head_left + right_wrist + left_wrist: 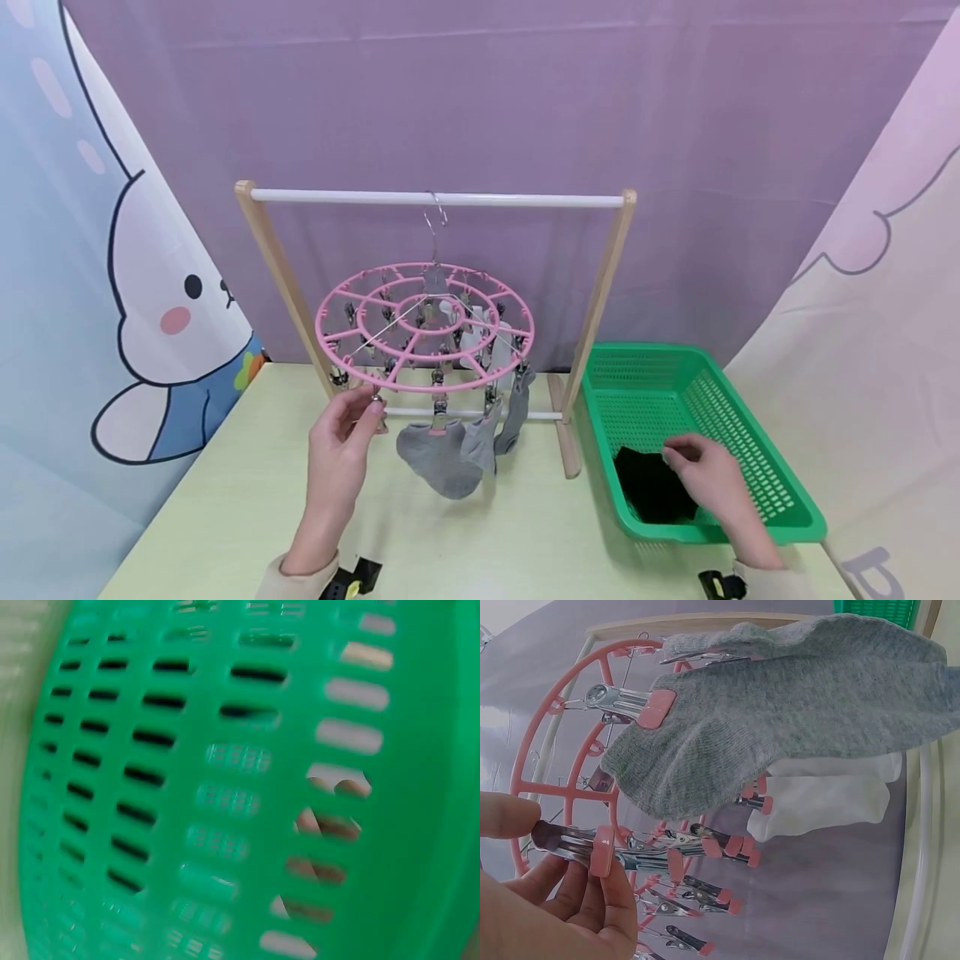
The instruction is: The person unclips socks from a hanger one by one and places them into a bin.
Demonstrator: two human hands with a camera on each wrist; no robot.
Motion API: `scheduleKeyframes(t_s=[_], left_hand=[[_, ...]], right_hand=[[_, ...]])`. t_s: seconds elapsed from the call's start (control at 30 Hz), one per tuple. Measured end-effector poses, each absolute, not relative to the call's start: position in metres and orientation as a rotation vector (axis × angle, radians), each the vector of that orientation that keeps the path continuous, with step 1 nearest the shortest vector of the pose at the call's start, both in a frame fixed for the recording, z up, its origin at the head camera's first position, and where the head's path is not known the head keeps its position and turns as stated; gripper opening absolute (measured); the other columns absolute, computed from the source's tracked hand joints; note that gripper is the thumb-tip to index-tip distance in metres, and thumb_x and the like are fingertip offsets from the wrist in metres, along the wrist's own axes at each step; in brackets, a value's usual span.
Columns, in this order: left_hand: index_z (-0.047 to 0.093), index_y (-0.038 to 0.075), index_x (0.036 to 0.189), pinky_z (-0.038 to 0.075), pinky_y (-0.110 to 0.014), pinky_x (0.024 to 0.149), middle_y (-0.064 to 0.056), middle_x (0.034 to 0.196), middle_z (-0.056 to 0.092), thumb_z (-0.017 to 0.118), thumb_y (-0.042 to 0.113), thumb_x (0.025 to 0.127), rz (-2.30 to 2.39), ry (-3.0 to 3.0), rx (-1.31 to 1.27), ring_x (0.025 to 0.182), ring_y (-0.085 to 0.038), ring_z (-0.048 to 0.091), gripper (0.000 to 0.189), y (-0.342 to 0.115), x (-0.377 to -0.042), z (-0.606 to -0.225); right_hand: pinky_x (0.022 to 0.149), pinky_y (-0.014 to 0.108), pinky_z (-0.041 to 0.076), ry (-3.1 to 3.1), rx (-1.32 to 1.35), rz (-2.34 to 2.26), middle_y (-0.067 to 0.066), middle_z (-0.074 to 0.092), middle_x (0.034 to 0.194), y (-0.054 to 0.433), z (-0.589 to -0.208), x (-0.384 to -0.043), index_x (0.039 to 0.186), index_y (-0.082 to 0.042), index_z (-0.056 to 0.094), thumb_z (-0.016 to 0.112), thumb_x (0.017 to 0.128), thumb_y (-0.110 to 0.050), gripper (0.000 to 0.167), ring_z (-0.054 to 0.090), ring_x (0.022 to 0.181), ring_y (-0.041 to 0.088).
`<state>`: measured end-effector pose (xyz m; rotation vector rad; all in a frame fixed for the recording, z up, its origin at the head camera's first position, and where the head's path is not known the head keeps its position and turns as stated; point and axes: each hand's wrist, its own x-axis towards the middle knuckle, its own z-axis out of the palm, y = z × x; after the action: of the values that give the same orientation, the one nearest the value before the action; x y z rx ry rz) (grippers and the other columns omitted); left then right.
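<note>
A round pink clip hanger (401,387) hangs by a metal hook. At its near left rim my left hand (341,442) pinches a metal clip (574,847) with pink tips between thumb and fingers; no cloth shows in that clip. Right beside it, a grey sock (442,458) dangles from another clip (626,705), with more grey socks (516,408) to its right. My right hand (708,475) reaches into the green basket (806,525), thumb and curled fingers pinching the upper edge of a black cloth (652,487). The right wrist view shows mainly the slotted basket wall.
A wooden stand with a white rod (525,200) carries the hanger; its right foot (566,450) lies close to the basket. White socks (825,802) hang farther back among several bare clips. Purple cloth (712,167) backs the pale table (225,500).
</note>
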<state>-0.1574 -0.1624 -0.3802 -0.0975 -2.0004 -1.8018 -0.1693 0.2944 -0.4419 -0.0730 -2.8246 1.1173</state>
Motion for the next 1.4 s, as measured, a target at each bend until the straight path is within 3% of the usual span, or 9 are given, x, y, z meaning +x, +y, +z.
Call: scheduleKeyframes(t_s=[0.43, 0.77, 1.0, 1.4], left_hand=[[0.061, -0.006, 0.124, 0.057, -0.02, 0.078, -0.016, 0.109, 0.063, 0.059, 0.006, 0.103, -1.807, -2.006, -0.098, 0.091, -0.01, 0.064, 0.024, -0.164, -0.157, -0.379], [0.062, -0.005, 0.125, 0.056, -0.019, 0.08, -0.017, 0.112, 0.063, 0.059, 0.007, 0.103, -1.807, -1.995, -0.077, 0.094, -0.01, 0.065, 0.025, -0.161, -0.154, -0.378], [0.062, -0.006, 0.124, 0.057, -0.02, 0.079, -0.016, 0.111, 0.063, 0.058, 0.006, 0.103, -1.808, -1.985, -0.073, 0.093, -0.013, 0.065, 0.024, -0.159, -0.153, -0.379], [0.061, -0.006, 0.126, 0.056, -0.019, 0.081, -0.018, 0.113, 0.063, 0.059, 0.008, 0.103, -1.813, -1.987, -0.067, 0.095, -0.013, 0.064, 0.027, -0.16, -0.153, -0.377]], right_hand=[[0.079, 0.035, 0.055, -2.688, 0.146, 1.179, 0.004, 0.073, 0.106, 0.232, -0.402, -0.162, 0.117, -0.007, 0.072, 0.066, 0.101, -0.021, 0.022, 0.066, 0.098, 0.024], [0.081, 0.028, 0.057, -2.592, 0.306, 1.372, 0.002, 0.071, 0.104, 0.186, -0.379, -0.159, 0.115, -0.008, 0.072, 0.068, 0.099, -0.015, 0.019, 0.067, 0.095, 0.018], [0.084, 0.029, 0.058, -2.527, 0.415, 1.574, 0.002, 0.072, 0.103, 0.155, -0.371, -0.154, 0.112, -0.009, 0.073, 0.071, 0.095, -0.007, 0.017, 0.068, 0.094, 0.017], [0.09, 0.032, 0.057, -2.43, 0.706, 1.674, 0.006, 0.071, 0.109, 0.112, -0.36, -0.151, 0.113, -0.003, 0.072, 0.069, 0.097, -0.011, 0.018, 0.067, 0.101, 0.02]])
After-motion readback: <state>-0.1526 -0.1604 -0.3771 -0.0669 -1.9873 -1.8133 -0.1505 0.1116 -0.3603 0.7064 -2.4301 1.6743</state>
